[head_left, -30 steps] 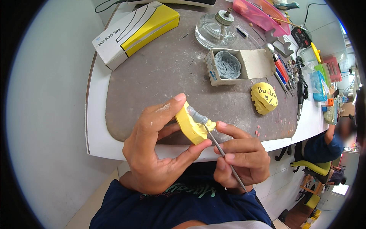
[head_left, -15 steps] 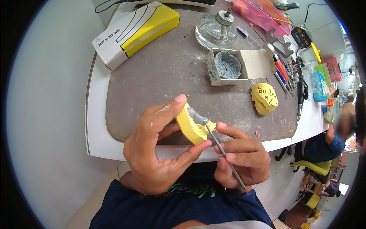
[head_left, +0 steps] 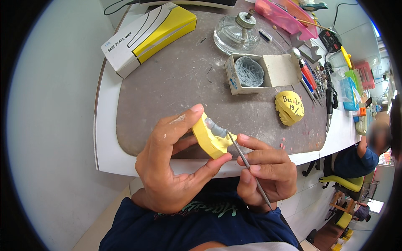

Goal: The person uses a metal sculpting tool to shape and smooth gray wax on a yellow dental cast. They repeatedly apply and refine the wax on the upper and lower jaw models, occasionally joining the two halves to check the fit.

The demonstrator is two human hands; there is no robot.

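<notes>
While the left hand [head_left: 161,167] holds a yellow dental cast [head_left: 204,138] above the near edge of the surface [head_left: 159,92], its fingers are parted only as wide as the cast which they pinch at opposite ends. The right hand [head_left: 270,175] has its fingers closed around a thin metal tool [head_left: 245,159], whose tip is at the end of the grey wax [head_left: 217,129] on the cast; if it touches, I cannot tell. Toward the right edge of the surface lies a second cast [head_left: 289,113], and a glass burner [head_left: 235,37] stands near the far edge.
</notes>
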